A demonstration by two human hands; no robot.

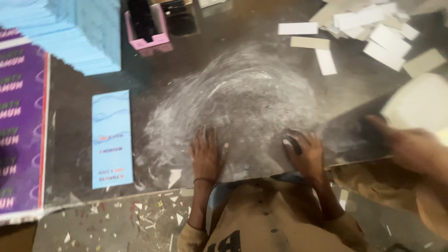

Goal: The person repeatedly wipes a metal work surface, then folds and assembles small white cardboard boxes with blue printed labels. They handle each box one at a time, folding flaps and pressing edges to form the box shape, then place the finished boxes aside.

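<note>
at the desk's left edge a purple printed sheet (pixel 21 126) with a red border runs out of view, so only a strip of it shows. behind it, toward the far left corner, a tall stack of light blue sheets (pixel 84 32) is cut off at the top. just in from the purple sheet a narrow light blue label (pixel 112 139) lies flat and lengthwise, near the front edge, with small print too blurred to make out. at the far edge a small pink box (pixel 148 29) stands open, with something dark inside that i cannot identify.

the middle of the dark desk (pixel 70 107) is smeared with a broad whitish swirl (pixel 242 102). the left hand (pixel 206 156) rests on the near rim of that swirl, palm down, fingers spread flat and holding nothing; a thin band circles the wrist. the right hand (pixel 305 151) lies flat the same way just beside the front edge, well apart from the left one, its grip open and empty.

in the far right corner white and tan card strips (pixel 368 32) lie scattered in a loose heap. at the right edge another person's hand (pixel 410 147), blurred, reaches in below a pale cream block (pixel 420 105) that is partly out of view; whether it touches the block i cannot tell.

below the front edge, paper scraps (pixel 140 214) litter the floor.
</note>
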